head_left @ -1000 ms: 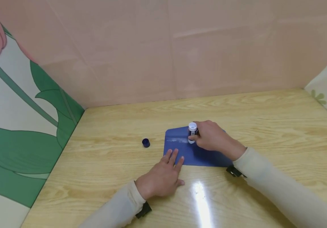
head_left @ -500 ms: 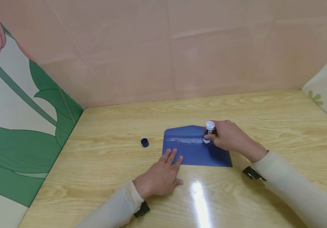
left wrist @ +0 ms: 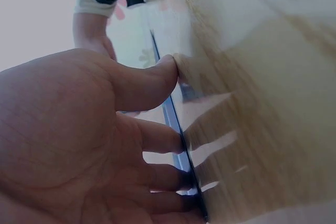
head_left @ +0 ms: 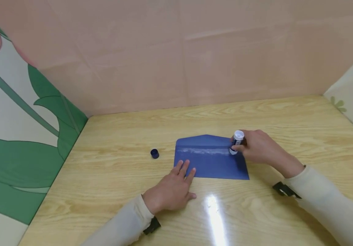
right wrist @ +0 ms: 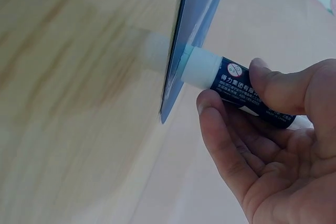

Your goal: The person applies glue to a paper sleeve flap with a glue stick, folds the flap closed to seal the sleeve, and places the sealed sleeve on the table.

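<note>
A blue envelope [head_left: 213, 165] lies on the wooden table with its flap folded out toward the far side. A whitish glue streak [head_left: 201, 151] runs across it just below the flap crease. My right hand [head_left: 260, 147] grips a glue stick [right wrist: 244, 87], dark blue and white, its glue end against the envelope near the right edge. My left hand [head_left: 170, 191] rests with spread, straight fingers on the envelope's lower left edge, thumb on the table. In the left wrist view those fingertips [left wrist: 181, 179] touch the envelope's edge.
The dark blue glue cap [head_left: 154, 153] stands on the table [head_left: 118, 177] left of the envelope. A pinkish wall covering [head_left: 139, 58] rises behind the table, and a panel with green leaves [head_left: 13, 164] borders the left side. A bright reflection lies on the front tabletop.
My right hand has slid the glue stick rightward along the envelope, and the white streak has grown longer behind it. The left hand keeps its place on the envelope.
</note>
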